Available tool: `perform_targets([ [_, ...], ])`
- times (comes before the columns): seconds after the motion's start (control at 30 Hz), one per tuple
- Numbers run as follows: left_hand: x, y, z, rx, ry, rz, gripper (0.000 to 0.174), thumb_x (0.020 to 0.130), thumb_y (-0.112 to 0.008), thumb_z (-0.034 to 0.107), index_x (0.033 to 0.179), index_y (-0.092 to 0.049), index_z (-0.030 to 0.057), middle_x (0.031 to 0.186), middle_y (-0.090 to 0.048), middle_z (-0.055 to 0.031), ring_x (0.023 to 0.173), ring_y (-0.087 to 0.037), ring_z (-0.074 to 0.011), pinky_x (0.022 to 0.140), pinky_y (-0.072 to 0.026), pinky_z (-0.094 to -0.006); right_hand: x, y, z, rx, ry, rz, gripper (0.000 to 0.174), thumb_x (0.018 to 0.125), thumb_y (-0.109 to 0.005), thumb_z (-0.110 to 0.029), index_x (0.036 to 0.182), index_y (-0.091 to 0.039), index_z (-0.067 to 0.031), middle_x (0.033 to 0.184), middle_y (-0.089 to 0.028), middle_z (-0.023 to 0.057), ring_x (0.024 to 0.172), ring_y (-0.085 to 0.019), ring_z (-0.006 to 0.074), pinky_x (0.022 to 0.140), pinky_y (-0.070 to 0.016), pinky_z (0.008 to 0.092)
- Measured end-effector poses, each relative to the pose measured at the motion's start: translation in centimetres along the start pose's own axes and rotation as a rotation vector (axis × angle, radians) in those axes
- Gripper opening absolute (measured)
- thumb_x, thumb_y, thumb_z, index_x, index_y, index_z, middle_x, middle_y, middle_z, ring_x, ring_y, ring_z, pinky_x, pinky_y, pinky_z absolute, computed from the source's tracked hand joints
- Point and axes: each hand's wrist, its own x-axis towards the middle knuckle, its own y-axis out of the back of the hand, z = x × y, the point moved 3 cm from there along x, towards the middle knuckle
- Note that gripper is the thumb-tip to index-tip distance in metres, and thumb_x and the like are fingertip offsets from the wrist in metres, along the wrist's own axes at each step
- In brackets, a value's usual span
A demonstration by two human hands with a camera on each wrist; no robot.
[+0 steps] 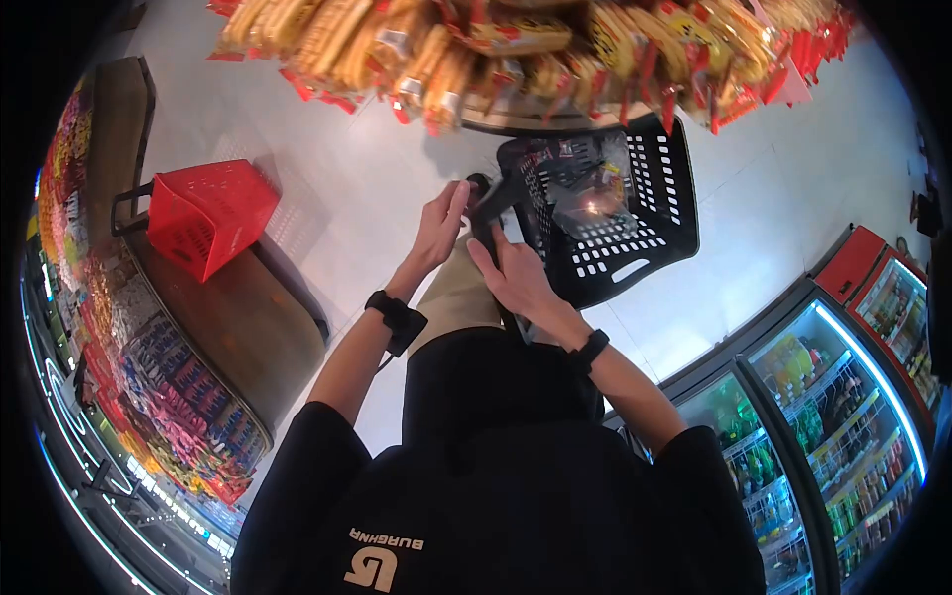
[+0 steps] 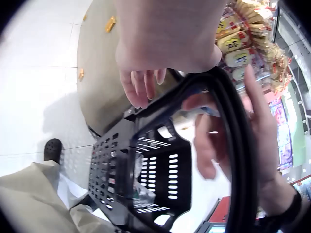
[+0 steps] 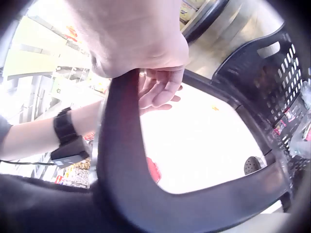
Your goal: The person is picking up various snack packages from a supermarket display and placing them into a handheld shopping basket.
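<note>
A black shopping basket (image 1: 645,260) with slotted walls stands in front of the person, holding clear plastic packages (image 1: 595,193). Its long black handle (image 2: 241,150) rises toward the body between both hands. My left hand (image 1: 438,230) is on the handle's left side, fingers (image 2: 138,85) extended and relaxed, the base of the hand right at the handle's top. On the other side, my right hand (image 1: 521,276) has its thumb apart and fingers loosely bent. In the right wrist view the handle's end runs under the right palm (image 3: 146,53), which partly hides it.
Packaged snacks (image 1: 555,50) hang over a round display just ahead. A red basket (image 1: 213,213) sits on a wooden ledge (image 1: 228,317) at left, near shelves of colourful packets (image 1: 178,387). Glass-door drink coolers (image 1: 793,426) line the right side. A dark shoe (image 2: 53,150) shows below.
</note>
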Motion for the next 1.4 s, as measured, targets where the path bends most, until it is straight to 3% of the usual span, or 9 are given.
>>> perform_targets([
  [0.07,-0.9,-1.5,1.4,-0.063,-0.056,0.085,0.047,0.094,-0.058,0.038,0.123,-0.056,0.0005,0.11,-0.065,-0.0135,0.089,-0.061,-0.0186,0.076,-0.0481,-0.0291,0.7,0.9,2.9,-0.119,0.166,-0.182,0.051,0.098,-0.043,-0.047,0.101,-0.057,0.0014,0.065,-0.061,0.0218,0.068,-0.061,0.0434,0.066,-0.0487,0.0483],
  [0.27,-2.2,-2.0,2.7,0.121,-0.073,0.341,0.038,0.087,-0.068,0.017,0.119,-0.058,-0.0003,0.114,-0.065,-0.0128,0.094,-0.064,-0.0177,0.077,-0.0501,-0.0309,2.1,3.9,23.7,-0.485,0.084,-0.012,0.025,0.087,-0.059,-0.024,0.075,-0.063,-0.0029,0.074,-0.065,0.0226,0.073,-0.066,0.0412,0.066,-0.0538,0.0506],
  [0.47,-3.0,-4.4,4.2,0.382,-0.254,0.395,0.019,0.096,-0.052,0.002,0.112,-0.061,0.0003,0.103,-0.068,-0.0078,0.096,-0.063,-0.0153,0.088,-0.0462,-0.0258,3.2,7.3,42.2,-0.854,-0.128,-0.438,0.026,0.088,-0.048,-0.01,0.102,-0.067,0.0006,0.103,-0.067,0.0194,0.098,-0.064,0.0362,0.084,-0.0516,0.0433],
  [0.57,-3.3,-4.8,5.5,0.573,-0.276,0.369,0.019,0.097,-0.05,0.002,0.11,-0.062,-0.0035,0.109,-0.067,-0.0104,0.099,-0.062,-0.016,0.09,-0.0469,-0.0277,5.6,6.4,49.0,-0.665,-0.256,-0.228,0.036,0.086,-0.05,-0.011,0.12,-0.063,-0.0068,0.119,-0.062,0.021,0.116,-0.059,0.033,0.097,-0.0479,0.0415],
  [0.93,-3.6,-2.1,5.8,0.713,-0.443,0.224,0.043,0.092,-0.036,0.021,0.101,-0.058,-0.0157,0.101,-0.061,-0.0258,0.096,-0.06,-0.0347,0.091,-0.046,-0.0424,12.8,-0.5,54.7,-0.351,-0.395,-0.089,0.033,0.084,-0.055,-0.013,0.116,-0.063,-0.0058,0.11,-0.064,0.0181,0.102,-0.061,0.0308,0.082,-0.0507,0.0401],
  [1.0,-3.6,-0.9,5.6,0.736,-0.613,0.139,0.04,0.091,-0.038,0.022,0.097,-0.058,-0.0122,0.094,-0.062,-0.0236,0.091,-0.06,-0.0322,0.089,-0.0462,-0.0421,13.9,-2.1,56.3,-0.314,-0.403,-0.086,0.033,0.084,-0.055,-0.013,0.115,-0.063,-0.0057,0.108,-0.064,0.0176,0.099,-0.062,0.0304,0.08,-0.0512,0.0399],
  [1.23,-4.9,3.9,7.8,0.985,-0.359,0.14,0.03,0.086,-0.044,0.029,0.089,-0.051,0.0003,0.089,-0.049,-0.012,0.099,-0.048,-0.026,0.106,-0.0292,-0.0459,17.1,-4.9,60.6,-0.209,-0.463,-0.068,0.032,0.083,-0.058,-0.014,0.113,-0.063,-0.0051,0.102,-0.065,0.0157,0.09,-0.064,0.029,0.07,-0.053,0.039],
  [1.33,-4.1,0.0,7.8,0.939,-0.388,0.327,0.019,0.083,-0.047,0.024,0.074,-0.045,0.0069,0.078,-0.05,-0.0065,0.081,-0.05,-0.0217,0.09,-0.0382,-0.0411,17.0,-5.1,61.0,-0.164,-0.492,-0.072,0.031,0.082,-0.059,-0.015,0.111,-0.063,-0.0048,0.099,-0.065,0.0149,0.086,-0.064,0.0284,0.066,-0.0537,0.0386],
  [1.4,-3.6,-1.1,8.0,0.784,-0.373,0.14,0.02,0.088,-0.042,0.023,0.082,-0.045,0.0048,0.084,-0.045,-0.0078,0.094,-0.045,-0.0219,0.11,-0.0262,-0.0442,16.8,-4.7,61.0,-0.139,-0.513,-0.074,0.031,0.082,-0.06,-0.015,0.111,-0.063,-0.0046,0.098,-0.065,0.0144,0.083,-0.065,0.028,0.064,-0.0542,0.0384],
])
